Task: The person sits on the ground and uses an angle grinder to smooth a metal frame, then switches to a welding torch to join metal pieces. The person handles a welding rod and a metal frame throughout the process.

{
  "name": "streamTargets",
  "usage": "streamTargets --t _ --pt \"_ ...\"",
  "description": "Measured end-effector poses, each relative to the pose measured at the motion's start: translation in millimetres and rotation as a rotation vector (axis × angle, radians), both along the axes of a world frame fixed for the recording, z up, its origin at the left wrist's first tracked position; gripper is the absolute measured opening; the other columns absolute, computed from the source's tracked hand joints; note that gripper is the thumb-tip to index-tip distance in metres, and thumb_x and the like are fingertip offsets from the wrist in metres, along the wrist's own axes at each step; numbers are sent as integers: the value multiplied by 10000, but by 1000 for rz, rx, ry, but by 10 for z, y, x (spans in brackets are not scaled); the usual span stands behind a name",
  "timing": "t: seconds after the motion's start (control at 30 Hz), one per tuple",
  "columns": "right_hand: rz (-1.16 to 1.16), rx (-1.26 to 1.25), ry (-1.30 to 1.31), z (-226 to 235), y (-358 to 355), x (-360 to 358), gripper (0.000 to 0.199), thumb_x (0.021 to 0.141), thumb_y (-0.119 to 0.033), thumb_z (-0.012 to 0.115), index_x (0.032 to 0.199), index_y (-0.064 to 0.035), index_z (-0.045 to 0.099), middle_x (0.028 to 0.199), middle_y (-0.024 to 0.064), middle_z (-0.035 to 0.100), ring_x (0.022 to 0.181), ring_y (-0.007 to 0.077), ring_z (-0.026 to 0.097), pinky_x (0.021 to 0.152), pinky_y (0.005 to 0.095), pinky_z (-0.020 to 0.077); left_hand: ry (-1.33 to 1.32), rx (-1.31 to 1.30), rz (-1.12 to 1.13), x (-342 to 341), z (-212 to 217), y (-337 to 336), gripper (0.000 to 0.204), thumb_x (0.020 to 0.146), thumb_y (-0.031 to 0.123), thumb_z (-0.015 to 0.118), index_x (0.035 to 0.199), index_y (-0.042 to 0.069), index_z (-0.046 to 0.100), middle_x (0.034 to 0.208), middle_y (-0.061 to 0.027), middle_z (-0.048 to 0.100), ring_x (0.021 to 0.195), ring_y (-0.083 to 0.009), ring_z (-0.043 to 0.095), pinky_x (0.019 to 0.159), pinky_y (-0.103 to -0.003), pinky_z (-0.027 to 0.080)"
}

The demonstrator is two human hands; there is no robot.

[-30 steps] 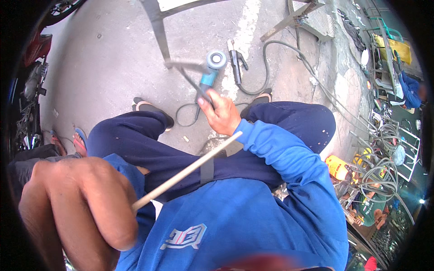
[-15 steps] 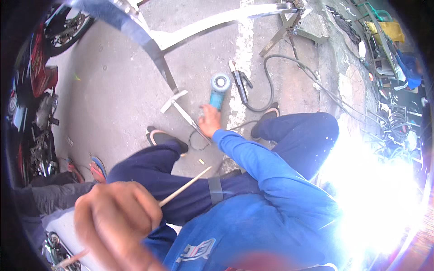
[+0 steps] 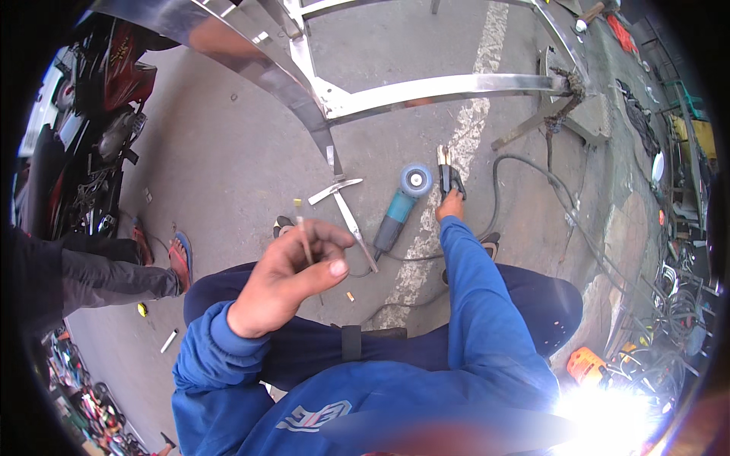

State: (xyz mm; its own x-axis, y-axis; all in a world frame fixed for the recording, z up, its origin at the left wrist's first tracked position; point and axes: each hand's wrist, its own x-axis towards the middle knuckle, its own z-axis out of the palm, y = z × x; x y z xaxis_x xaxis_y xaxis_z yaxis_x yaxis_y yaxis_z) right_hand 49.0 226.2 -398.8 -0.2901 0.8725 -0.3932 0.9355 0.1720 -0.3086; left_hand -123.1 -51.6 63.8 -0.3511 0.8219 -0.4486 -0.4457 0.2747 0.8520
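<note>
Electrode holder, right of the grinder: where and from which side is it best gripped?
Likely by the near end of the electrode holder, coming from the person's side, where the right hand is: the coppery metal tip points away from the person, and the black lever sticks out to the right.

The right fingers have moved — from the hammer to the electrode holder.
</note>
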Motion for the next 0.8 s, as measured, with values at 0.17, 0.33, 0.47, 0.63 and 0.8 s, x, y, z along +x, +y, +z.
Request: streamTargets --t 0.17,0.33,0.47,0.63,0.8 --pt "-114 -169 -23 546 254 -33 574 716 -202 717 1228 -10 543 1230 265 596 1126 391 600 985 421 482 -40 -20 -90 127 -89 170 285 955 216 596 1151 12 565 862 -1 550 769 -82 482 702 -256 402" --pt "277 -29 18 1382 405 158 602 694 -281 769 1177 8 558 1010 237 674 878 342 683 747 405 555 15 98 -264 246 48 81 338 1048 330 429 1138 39 578 828 -12 564 694 -80 495 605 -240 396" --pt "240 -362 215 2448 390 407 617 780 -282 768 1240 11 479 814 118 625 622 188 611 505 343 512 314 53 -536 323 164 -46 318 1049 282 414 1139 13 557 736 -76 557 660 -156 550 613 -312 441" --pt "155 -551 667 3912 -222 1011 449 928 -335 640 1191 13 536 802 55 592 607 127 573 487 285 466 689 -94 -632 501 -63 -78 316 1012 254 470 1139 -26 542 749 -189 590 697 -331 613 672 -431 463" --pt "46 -644 1052 4793 -958 1474 475 983 -397 494 1193 27 532 720 57 584 460 111 527 415 232 414 889 -166 -604 599 -444 -51 322 1006 253 478 1170 -12 559 782 -201 620 775 -355 633 705 -435 480"
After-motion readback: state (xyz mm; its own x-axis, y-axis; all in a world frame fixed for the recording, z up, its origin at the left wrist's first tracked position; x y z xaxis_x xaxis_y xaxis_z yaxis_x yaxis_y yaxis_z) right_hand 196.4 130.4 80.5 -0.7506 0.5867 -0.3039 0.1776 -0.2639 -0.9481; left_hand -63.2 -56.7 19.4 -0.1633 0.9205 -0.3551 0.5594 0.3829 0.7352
